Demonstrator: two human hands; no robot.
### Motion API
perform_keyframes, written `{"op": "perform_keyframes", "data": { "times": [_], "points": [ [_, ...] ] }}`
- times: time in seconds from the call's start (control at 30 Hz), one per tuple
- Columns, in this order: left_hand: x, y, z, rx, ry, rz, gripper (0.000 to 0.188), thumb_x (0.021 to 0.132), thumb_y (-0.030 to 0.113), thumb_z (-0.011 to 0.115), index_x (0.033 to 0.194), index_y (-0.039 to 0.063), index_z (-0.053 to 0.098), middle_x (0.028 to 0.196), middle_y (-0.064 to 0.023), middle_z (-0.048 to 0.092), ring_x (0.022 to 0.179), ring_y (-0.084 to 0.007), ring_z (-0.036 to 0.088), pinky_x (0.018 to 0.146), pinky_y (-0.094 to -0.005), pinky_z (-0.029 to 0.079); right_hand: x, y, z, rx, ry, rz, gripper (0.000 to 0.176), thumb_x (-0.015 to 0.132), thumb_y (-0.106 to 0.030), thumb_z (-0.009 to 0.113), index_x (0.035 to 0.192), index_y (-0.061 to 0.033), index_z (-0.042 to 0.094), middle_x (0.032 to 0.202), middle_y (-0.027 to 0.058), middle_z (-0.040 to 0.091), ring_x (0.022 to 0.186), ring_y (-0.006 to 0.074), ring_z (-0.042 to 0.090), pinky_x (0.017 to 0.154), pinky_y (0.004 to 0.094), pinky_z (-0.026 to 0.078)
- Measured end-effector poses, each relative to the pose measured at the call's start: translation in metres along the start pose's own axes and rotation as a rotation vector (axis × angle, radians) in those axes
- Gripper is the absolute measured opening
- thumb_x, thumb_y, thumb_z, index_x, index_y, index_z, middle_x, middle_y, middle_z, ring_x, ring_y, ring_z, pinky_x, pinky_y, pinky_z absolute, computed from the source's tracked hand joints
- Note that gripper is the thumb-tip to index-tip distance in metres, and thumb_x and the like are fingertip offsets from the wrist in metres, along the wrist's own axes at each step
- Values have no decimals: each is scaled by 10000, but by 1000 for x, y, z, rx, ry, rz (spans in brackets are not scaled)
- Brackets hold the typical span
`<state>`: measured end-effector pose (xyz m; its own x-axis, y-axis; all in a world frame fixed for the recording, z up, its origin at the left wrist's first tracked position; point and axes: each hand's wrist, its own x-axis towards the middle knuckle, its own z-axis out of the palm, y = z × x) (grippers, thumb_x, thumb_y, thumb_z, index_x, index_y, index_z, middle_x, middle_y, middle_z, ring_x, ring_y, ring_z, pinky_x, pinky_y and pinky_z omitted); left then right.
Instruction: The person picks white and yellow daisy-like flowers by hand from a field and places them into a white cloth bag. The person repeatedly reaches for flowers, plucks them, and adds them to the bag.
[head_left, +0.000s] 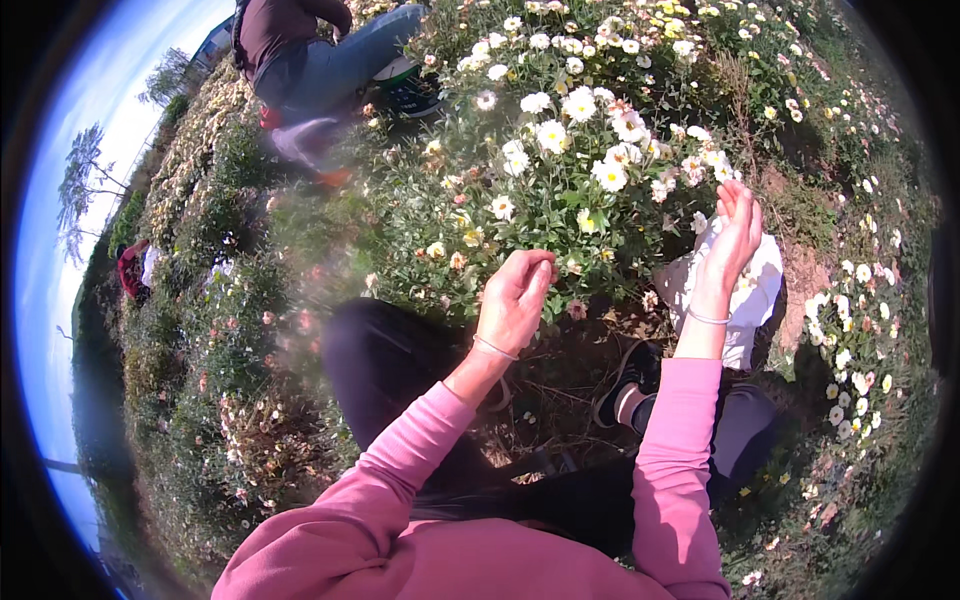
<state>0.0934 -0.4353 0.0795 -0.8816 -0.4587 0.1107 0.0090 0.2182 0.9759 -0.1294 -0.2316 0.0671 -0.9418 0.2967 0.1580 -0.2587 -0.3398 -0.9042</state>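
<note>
My left hand (519, 298) hovers over the near edge of a leafy flowering bush, its fingers curled with their tips hidden, so I cannot tell whether anything is in them. White flowers with yellow centres (581, 105) cover the bush beyond it. At the right, my right hand (736, 229) is raised with its fingers together and partly bent, palm turned inward, above a white cloth or plastic bag (756, 300). No object shows in that hand. Some white petals or flowers lie at the bag's mouth, partly behind my wrist.
A co-worker in jeans (337, 71) bends at the upper left beside a dark bucket (411, 90). Another person in red (133, 270) is far off at the left. My bent knees and a dark shoe (626, 382) frame the soil before me. More white flowers (851, 375) grow at the right.
</note>
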Motion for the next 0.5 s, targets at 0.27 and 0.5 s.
{"op": "perform_keyframes", "data": {
  "times": [0.27,0.5],
  "points": [
    [49,-95,-159,654,369,32,310,914,186,716,1152,-1,645,1054,-148,688,884,-263,689,804,-373,558,-162,6,188,-549,-1288,-108,231,994,-142,573,1115,14,693,1065,180,722,984,278,708,864,376,547],
    [100,-105,-168,1200,-287,-225,252,884,292,722,1020,84,679,974,-150,739,947,-341,724,803,-470,575,-202,90,222,-1453,-1385,-593,160,859,-79,646,979,-88,751,1094,167,665,975,360,703,814,462,576]
  ]
}}
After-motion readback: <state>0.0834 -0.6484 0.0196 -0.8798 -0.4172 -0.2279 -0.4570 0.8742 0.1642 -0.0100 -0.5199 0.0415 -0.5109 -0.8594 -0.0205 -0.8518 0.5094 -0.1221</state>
